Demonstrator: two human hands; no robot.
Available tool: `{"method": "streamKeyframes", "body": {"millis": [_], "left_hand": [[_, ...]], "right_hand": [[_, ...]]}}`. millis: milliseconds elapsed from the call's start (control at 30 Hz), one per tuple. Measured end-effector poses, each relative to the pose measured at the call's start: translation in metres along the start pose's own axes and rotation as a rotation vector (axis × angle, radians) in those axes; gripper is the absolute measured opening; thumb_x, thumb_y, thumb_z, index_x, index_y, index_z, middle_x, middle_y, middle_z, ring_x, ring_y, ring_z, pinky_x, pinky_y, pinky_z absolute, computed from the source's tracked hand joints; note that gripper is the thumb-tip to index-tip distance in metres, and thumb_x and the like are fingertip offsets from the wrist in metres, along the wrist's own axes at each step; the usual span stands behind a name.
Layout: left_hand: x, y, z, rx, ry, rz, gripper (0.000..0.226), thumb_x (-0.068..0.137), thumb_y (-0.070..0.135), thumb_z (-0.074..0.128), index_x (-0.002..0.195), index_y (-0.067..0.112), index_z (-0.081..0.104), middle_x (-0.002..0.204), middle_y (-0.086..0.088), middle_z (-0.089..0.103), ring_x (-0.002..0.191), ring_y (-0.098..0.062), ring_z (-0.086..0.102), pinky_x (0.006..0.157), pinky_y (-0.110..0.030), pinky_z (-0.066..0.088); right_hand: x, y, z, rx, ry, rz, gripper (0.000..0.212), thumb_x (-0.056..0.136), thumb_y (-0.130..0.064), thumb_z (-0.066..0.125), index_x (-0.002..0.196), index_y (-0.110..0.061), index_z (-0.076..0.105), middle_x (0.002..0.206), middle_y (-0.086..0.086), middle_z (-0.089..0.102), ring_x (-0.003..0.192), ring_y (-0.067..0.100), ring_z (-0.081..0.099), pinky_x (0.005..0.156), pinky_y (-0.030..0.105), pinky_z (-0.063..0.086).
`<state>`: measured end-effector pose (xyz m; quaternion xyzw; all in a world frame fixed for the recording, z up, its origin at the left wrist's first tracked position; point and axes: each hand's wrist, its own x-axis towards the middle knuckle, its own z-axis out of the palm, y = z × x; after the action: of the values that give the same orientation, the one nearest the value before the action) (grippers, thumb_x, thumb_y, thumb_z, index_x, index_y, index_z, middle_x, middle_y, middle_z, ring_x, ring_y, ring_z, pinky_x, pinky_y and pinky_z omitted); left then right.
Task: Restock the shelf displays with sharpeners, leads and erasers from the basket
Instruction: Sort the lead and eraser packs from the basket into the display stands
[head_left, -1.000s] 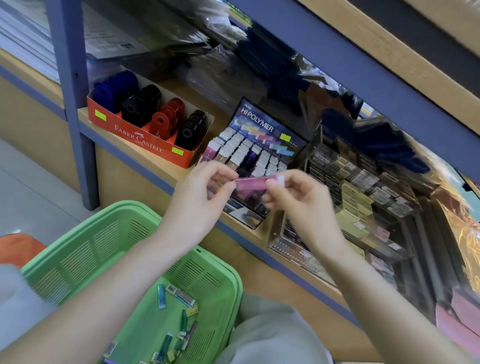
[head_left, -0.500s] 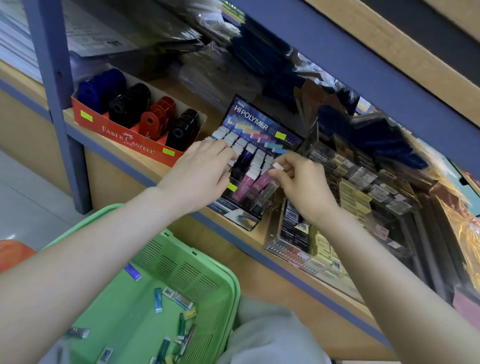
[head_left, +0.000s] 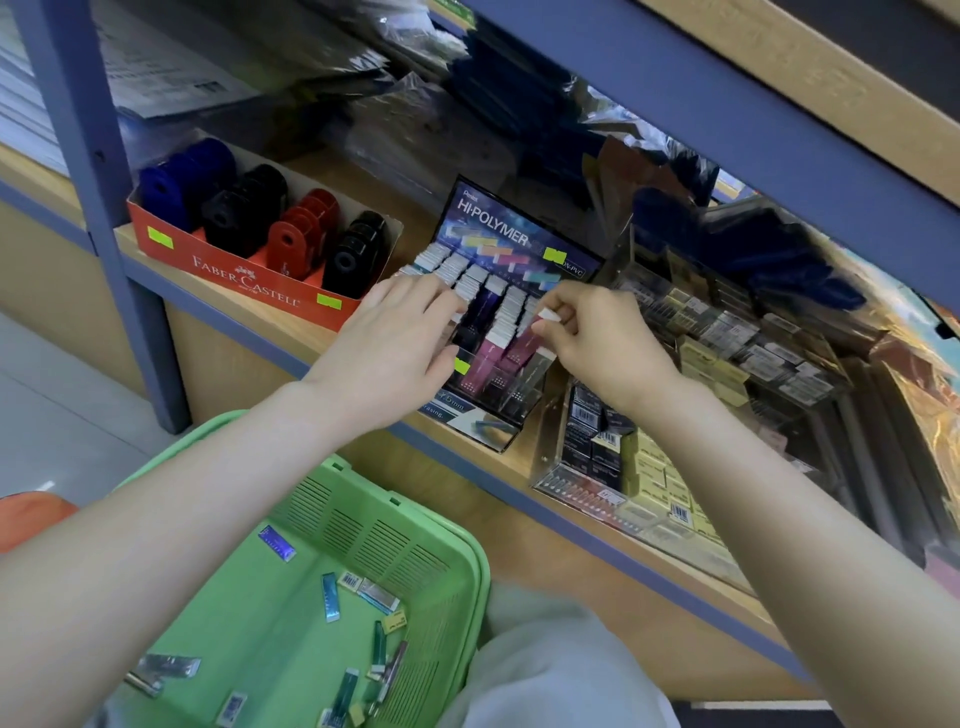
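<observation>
Eraser (head_left: 546, 316), pink sleeve with a white end: you hold it at centre frame, pinched by the thumb and curled fingertips of your right hand (head_left: 597, 345). Its sleeve runs down among the pink and purple pieces on the right side of the Hi-Polymer display (head_left: 519, 241); how deep it sits in its slot cannot be told. Left hand (head_left: 400, 338): fingers straight and slightly spread, lying flat on the white eraser ends of the display's left rows, gripping nothing. The display stands tilted back on the wooden shelf (head_left: 291, 325), at its front edge. Faber-Castell carton (head_left: 244, 280), red, upper left of the frame, just beside the display on the same shelf: it holds sharpeners (head_left: 306, 234) in four rows, blue, black, red and black. Clear case (head_left: 550, 457), right of the display: stacked small black and yellow boxes, labels too small to read. Basket (head_left: 374, 535), green slotted plastic, lower left of the frame below the shelf, under your left forearm: loose packs (head_left: 331, 597) lie scattered on its floor, several blue or teal, some with barcodes.
</observation>
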<state>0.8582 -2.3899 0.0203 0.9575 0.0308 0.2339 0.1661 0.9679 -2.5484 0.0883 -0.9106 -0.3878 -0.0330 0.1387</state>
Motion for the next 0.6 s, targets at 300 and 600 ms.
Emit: {"method": "streamKeyframes", "body": {"millis": [300,600], "left_hand": [[0.003,0.003,-0.001,0.029,-0.011,0.017,0.036,0.093,0.026,0.050,0.125,0.009,0.053,0.123,-0.007,0.054,0.118,-0.025,0.046,0.110,-0.038,0.024],[0.005,0.000,-0.001,0.046,-0.034,0.046,0.038,0.093,0.024,0.051,0.127,0.008,0.051,0.126,-0.009,0.052,0.122,-0.027,0.045,0.111,-0.038,0.023]], "right_hand": [[-0.010,0.004,0.020,0.010,0.022,-0.009,0.013,0.085,-0.010,0.069,0.097,-0.012,0.063,0.090,-0.002,0.055,0.076,0.014,0.054,0.077,0.034,0.051],[-0.015,-0.002,0.027,-0.142,0.126,0.007,0.022,0.086,-0.016,0.065,0.106,-0.010,0.057,0.109,0.004,0.053,0.102,0.021,0.054,0.074,0.036,0.049]]}}
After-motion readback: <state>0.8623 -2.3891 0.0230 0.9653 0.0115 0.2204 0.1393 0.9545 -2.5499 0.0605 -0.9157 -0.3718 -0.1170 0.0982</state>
